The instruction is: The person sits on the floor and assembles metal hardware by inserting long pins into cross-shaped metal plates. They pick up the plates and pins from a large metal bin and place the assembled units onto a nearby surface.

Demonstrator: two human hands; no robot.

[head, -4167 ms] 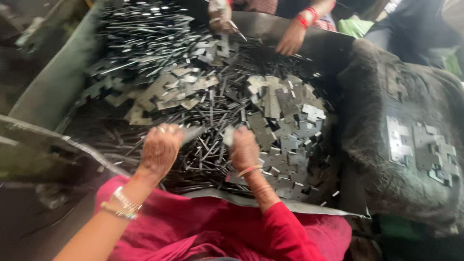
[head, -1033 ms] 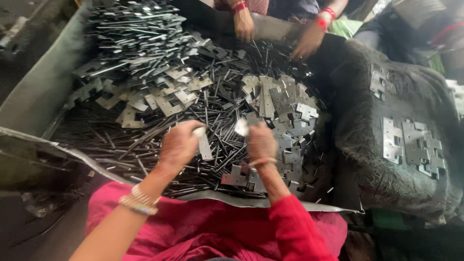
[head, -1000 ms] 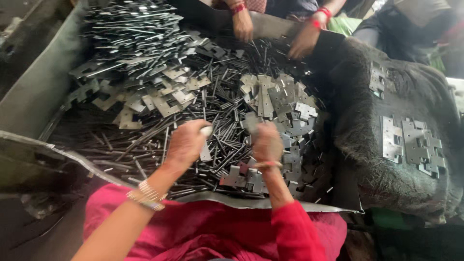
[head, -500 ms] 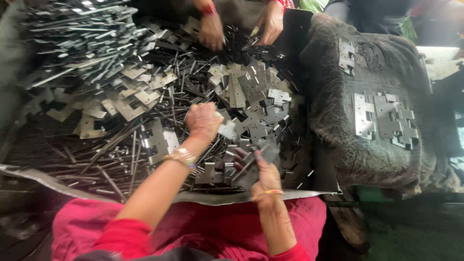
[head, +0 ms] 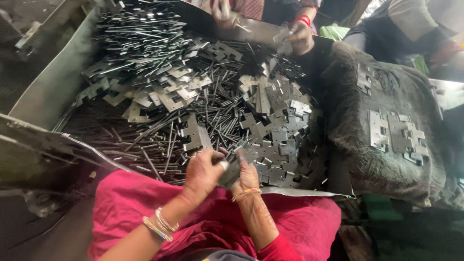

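Hinge plate point(head: 231, 173), dull grey flat metal, clasped between left hand point(head: 203, 173) and right hand point(head: 247, 178)

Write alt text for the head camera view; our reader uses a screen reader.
Left hand and right hand meet around a small metal plate at the near edge of a tray heaped with hinge plates and thin pins. Another person's hands work at the far side.
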